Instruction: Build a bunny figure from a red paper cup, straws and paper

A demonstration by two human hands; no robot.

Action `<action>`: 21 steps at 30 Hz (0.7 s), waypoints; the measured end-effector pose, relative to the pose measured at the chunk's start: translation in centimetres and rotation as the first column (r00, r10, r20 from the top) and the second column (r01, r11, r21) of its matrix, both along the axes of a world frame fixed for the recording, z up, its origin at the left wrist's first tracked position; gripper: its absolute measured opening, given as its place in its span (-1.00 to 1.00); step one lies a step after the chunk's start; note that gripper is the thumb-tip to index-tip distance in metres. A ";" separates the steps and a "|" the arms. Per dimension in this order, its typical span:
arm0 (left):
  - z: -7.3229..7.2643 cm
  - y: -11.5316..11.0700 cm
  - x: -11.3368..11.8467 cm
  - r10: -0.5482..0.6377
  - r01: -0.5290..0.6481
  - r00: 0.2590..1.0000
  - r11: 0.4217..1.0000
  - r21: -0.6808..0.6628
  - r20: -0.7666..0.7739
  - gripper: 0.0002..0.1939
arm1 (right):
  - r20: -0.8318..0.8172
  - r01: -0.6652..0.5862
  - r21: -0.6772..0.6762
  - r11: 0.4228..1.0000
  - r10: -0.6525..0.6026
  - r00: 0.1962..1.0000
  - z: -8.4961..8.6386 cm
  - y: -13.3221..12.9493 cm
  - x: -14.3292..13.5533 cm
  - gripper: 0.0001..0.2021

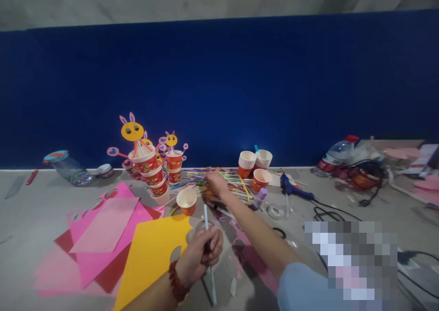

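My left hand (205, 248), with a red bead bracelet (177, 281) at its wrist, is closed round a pale blue straw (212, 283) that stands nearly upright. My right hand (216, 184) reaches forward to the pile of coloured straws (240, 190); its fingertips are too small and blurred to tell what they hold, if anything. Just left of that hand is an open paper cup (187, 202). Yellow paper (154, 251) with cut-out holes lies beside my left hand.
Stacked red cups (156, 178) with yellow bunny faces stand at left, near pink paper (106, 228). More cups (247, 162), a purple-capped glue stick (259, 197), a tape roll (275, 211), a blue glue gun (291, 187) and a bottle (338, 156) are at right.
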State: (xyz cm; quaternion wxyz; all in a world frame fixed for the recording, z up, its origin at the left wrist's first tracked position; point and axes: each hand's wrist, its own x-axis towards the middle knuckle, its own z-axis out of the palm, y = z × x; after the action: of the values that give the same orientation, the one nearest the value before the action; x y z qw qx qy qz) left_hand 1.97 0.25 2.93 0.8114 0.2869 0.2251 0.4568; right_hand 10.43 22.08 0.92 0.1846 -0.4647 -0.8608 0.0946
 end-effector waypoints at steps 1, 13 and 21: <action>0.1 0.0 0.1 -0.002 0.002 1.000 1.000 -0.001 -0.004 -0.55 | 0.040 -0.003 0.023 1.000 0.002 0.999 0.0 -0.1 -0.1 -0.70; -0.5 -0.1 0.3 0.004 -0.004 1.000 1.000 -0.007 -0.001 -0.57 | 0.247 -0.089 0.138 0.986 0.053 0.967 -0.3 -0.1 -0.9 -0.74; -0.9 0.1 0.3 0.016 -0.016 1.000 1.000 -0.023 0.002 -0.56 | 0.085 -0.016 0.096 0.995 0.008 0.996 0.1 0.5 -0.7 -0.69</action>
State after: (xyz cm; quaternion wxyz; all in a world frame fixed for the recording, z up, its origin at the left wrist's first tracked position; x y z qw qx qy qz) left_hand 2.30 0.33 2.08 0.8112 0.2753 0.2319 0.4608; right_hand 9.78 22.58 1.03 0.1698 -0.4535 -0.8742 0.0346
